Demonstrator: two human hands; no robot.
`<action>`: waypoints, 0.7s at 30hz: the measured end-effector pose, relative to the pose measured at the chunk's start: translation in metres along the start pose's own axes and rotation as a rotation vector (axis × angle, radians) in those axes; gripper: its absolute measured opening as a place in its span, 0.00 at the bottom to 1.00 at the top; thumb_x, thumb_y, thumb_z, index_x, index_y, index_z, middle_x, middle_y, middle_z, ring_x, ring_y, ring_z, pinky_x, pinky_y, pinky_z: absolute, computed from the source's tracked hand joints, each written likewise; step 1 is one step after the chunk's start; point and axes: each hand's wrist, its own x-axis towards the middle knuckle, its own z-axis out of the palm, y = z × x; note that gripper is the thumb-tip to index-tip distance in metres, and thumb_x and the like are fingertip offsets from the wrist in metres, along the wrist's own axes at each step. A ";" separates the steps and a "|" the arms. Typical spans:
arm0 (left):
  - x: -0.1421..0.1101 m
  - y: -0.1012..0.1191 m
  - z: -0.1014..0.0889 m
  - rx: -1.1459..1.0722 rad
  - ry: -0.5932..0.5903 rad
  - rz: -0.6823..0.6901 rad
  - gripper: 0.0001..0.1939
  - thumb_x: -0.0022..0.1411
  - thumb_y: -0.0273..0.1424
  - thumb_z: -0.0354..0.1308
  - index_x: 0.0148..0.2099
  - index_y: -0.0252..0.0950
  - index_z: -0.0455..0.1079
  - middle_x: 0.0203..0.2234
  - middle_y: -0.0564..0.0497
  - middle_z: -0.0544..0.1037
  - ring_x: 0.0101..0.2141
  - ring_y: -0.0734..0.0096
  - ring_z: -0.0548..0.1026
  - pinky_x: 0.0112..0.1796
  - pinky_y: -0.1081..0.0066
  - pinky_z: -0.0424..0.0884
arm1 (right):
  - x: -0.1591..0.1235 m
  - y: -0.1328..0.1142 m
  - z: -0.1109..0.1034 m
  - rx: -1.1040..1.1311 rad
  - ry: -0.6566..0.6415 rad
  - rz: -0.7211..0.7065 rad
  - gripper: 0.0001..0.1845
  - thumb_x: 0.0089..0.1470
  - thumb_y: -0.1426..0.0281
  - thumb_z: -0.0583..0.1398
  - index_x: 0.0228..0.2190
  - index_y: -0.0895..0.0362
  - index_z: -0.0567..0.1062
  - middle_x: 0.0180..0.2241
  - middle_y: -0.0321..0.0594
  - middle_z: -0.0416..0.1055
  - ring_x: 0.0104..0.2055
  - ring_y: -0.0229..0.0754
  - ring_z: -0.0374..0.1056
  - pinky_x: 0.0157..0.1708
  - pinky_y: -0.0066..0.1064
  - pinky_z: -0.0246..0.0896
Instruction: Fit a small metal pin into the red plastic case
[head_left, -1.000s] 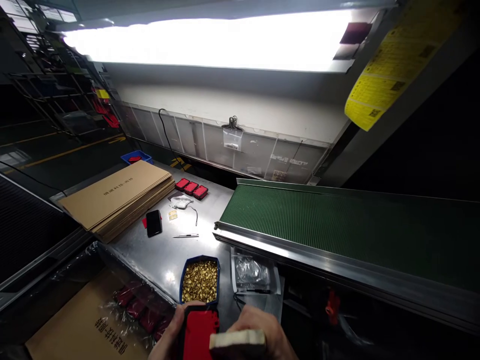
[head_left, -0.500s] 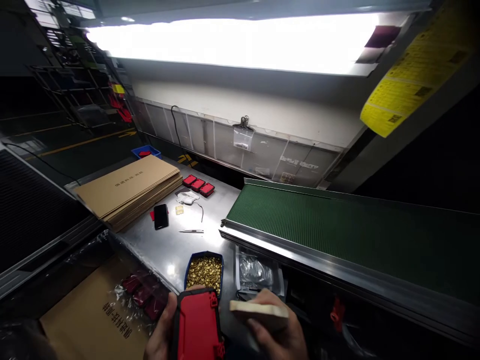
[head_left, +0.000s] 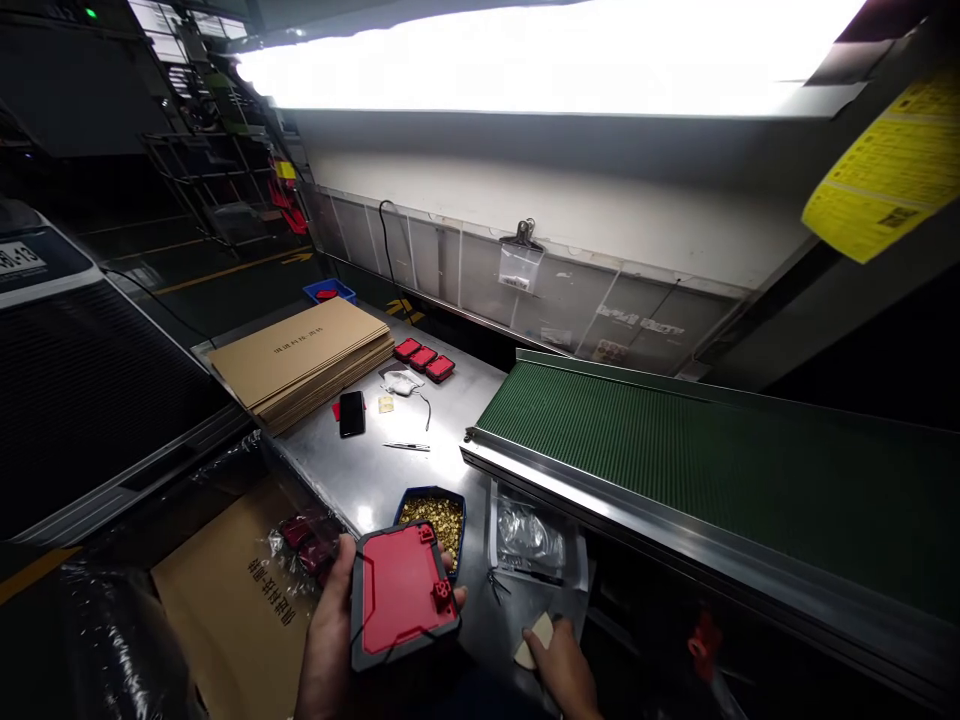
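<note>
The left hand (head_left: 330, 640) has its grip clamped on a red case (head_left: 403, 597), held flat just above the worktop (head_left: 375, 480); it looks rigid, light plastic, best held by its grey side rims. The right hand (head_left: 564, 668) pinches one pale block (head_left: 534, 640), probably light and stiff. Behind the case sits one blue tray (head_left: 435, 512) of brass bits. Farther off lie one phone (head_left: 351, 413) and three red cases (head_left: 424, 358).
</note>
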 end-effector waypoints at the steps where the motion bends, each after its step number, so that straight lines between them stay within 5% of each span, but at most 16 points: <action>1: 0.000 0.001 0.000 -0.028 -0.008 -0.013 0.38 0.69 0.49 0.52 0.65 0.18 0.59 0.46 0.24 0.78 0.40 0.33 0.80 0.40 0.43 0.80 | 0.003 0.002 -0.001 -0.031 -0.006 0.003 0.20 0.60 0.59 0.55 0.46 0.61 0.68 0.43 0.61 0.78 0.46 0.63 0.77 0.43 0.48 0.70; 5: 0.004 0.004 -0.011 -0.056 -0.119 -0.009 0.37 0.68 0.46 0.58 0.67 0.24 0.58 0.48 0.27 0.79 0.49 0.34 0.77 0.49 0.37 0.77 | 0.010 0.005 -0.006 -0.109 -0.014 0.000 0.25 0.63 0.54 0.52 0.49 0.62 0.65 0.44 0.61 0.78 0.47 0.63 0.76 0.42 0.47 0.69; 10: 0.003 0.013 -0.029 0.163 -0.281 0.076 0.35 0.59 0.48 0.67 0.58 0.27 0.71 0.57 0.27 0.72 0.50 0.29 0.75 0.50 0.40 0.76 | 0.015 0.000 -0.010 -0.128 -0.013 -0.013 0.22 0.65 0.57 0.51 0.49 0.62 0.66 0.46 0.59 0.78 0.47 0.58 0.77 0.42 0.42 0.69; 14: -0.010 0.010 -0.026 0.199 -0.240 0.211 0.30 0.59 0.50 0.65 0.59 0.45 0.71 0.60 0.39 0.71 0.45 0.30 0.77 0.43 0.41 0.78 | 0.017 -0.009 -0.017 -0.147 0.023 -0.041 0.26 0.66 0.53 0.46 0.47 0.64 0.67 0.45 0.62 0.77 0.48 0.62 0.76 0.42 0.44 0.68; 21: -0.017 0.000 -0.013 0.087 -0.177 0.215 0.30 0.59 0.54 0.62 0.60 0.47 0.68 0.62 0.39 0.69 0.44 0.33 0.78 0.37 0.43 0.80 | 0.020 -0.057 -0.004 -0.205 0.012 -0.414 0.12 0.65 0.64 0.53 0.45 0.55 0.71 0.48 0.46 0.76 0.50 0.50 0.73 0.47 0.35 0.64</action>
